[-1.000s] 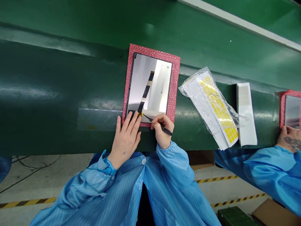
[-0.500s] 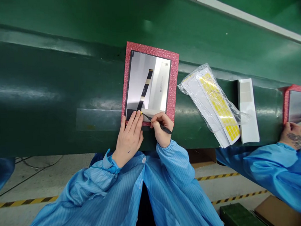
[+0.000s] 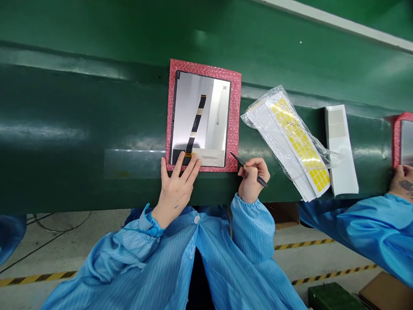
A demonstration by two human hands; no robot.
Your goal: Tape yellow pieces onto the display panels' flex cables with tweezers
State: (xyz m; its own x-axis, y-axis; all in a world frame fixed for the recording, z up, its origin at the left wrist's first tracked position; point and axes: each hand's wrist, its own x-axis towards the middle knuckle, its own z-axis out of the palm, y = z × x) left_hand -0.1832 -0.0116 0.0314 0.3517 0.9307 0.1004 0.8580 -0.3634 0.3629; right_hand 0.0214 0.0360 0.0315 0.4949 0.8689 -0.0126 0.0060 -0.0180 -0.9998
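A display panel lies with its silvery back up on a pink bubble-wrap sheet. A black flex cable slants across the panel, its lower end near my left fingertips. My left hand rests with fingers spread on the panel's bottom edge and holds nothing. Off the panel's lower right corner, my right hand is closed around a pair of black tweezers. Their tip points up and left, over the edge of the pink sheet.
Right of the panel lies a clear plastic bag with sheets of yellow stickers, beside a stack of white strips. A co-worker's hand touches another pink-wrapped panel at far right. A clear film lies on the green bench.
My right hand has moved right with the tweezers, away from the cable's lower end and off the panel. The fingers of my left hand have spread apart.
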